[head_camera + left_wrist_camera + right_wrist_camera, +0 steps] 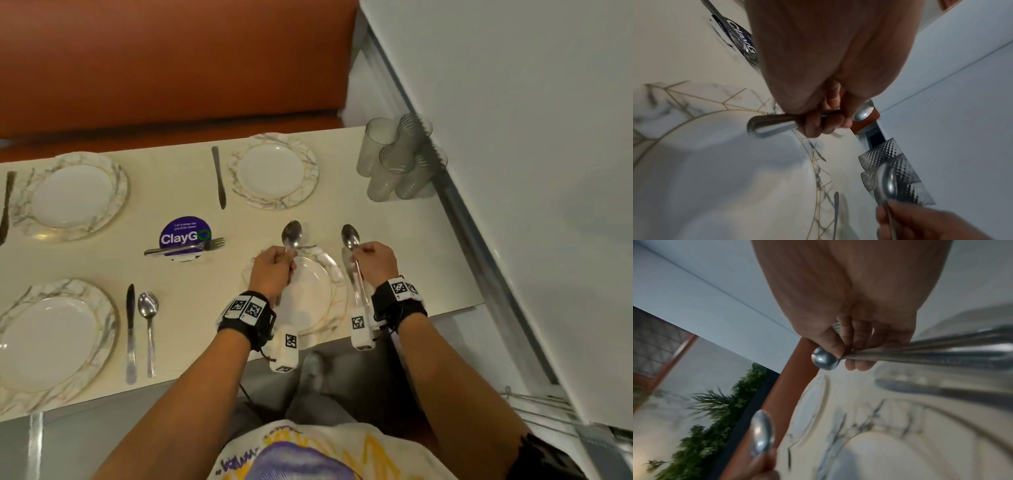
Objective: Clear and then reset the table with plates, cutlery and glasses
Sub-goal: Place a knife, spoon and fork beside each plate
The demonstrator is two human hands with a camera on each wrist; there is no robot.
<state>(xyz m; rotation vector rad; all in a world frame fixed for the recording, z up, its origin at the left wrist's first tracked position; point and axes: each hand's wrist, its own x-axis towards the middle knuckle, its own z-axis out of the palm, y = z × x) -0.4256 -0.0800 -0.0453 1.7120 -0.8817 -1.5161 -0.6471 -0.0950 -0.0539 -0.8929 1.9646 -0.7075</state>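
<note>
My left hand (274,269) grips a spoon (292,233) by its handle above the near right plate (320,308), bowl pointing away; the handle end (772,126) sticks out below the curled fingers (826,125). My right hand (373,260) grips a second spoon (350,237) just right of that plate, in a bundle with other cutlery handles (941,352); fork tines (836,326) show between its fingers. A knife (835,211) lies on the table right of the plate. Three more marbled plates stand far right (274,171), far left (72,195) and near left (51,339).
A knife (219,178) lies left of the far right plate. Another knife (130,329) and a spoon (148,308) lie right of the near left plate. A fork (185,247) rests on a purple ClayGo sign (185,229). Stacked clear glasses (394,161) stand by the wall.
</note>
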